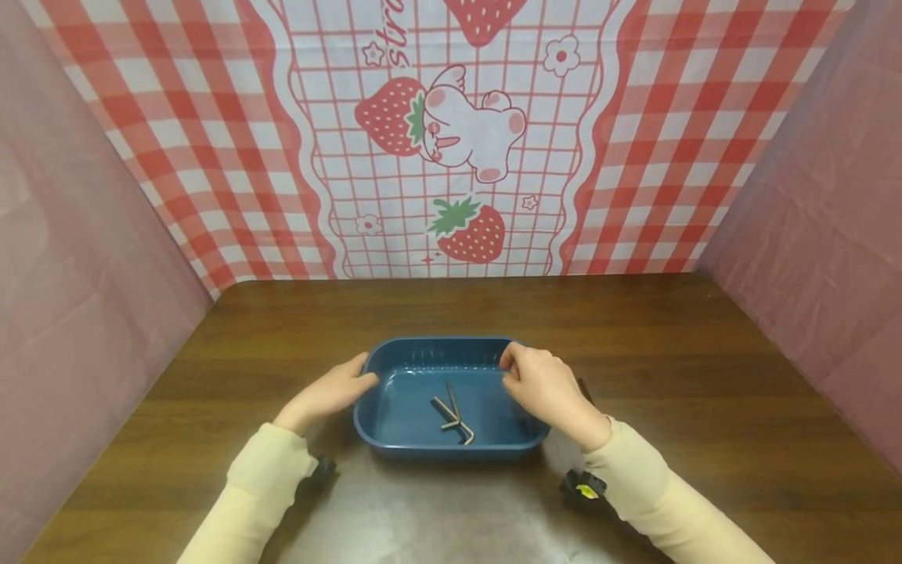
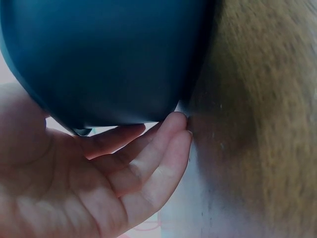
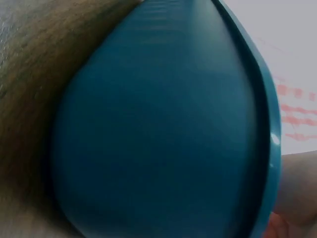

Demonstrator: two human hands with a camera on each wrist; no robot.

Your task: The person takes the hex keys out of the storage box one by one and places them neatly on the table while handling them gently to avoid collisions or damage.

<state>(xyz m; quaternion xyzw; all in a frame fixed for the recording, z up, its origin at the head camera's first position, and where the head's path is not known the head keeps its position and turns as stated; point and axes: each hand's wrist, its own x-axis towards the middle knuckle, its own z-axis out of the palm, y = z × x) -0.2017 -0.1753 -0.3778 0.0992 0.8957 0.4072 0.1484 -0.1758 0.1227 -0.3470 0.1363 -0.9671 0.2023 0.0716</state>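
Observation:
A blue rectangular basin (image 1: pixel 402 392) with rounded corners stands on the wooden table. L-shaped metal hex keys (image 1: pixel 445 410) lie crossed on its floor, right of the middle and towards the front. My left hand (image 1: pixel 327 394) holds the basin's left end, thumb over the rim; in the left wrist view its fingers (image 2: pixel 163 153) bend along the outer wall, tips low by the tabletop. At the right end, my right hand (image 1: pixel 553 392) grips the rim with fingers bent over it to the inside. The right wrist view shows mostly the basin's outer wall (image 3: pixel 158 124), hiding most of that hand.
The brown wooden table (image 1: pixel 451 309) extends around the basin on all sides. Behind it hangs a red-and-white checked cloth (image 1: pixel 451 168) with strawberries. Pink fabric (image 1: pixel 92 219) closes off the left side, and a matching pink drape (image 1: pixel 810 235) the right.

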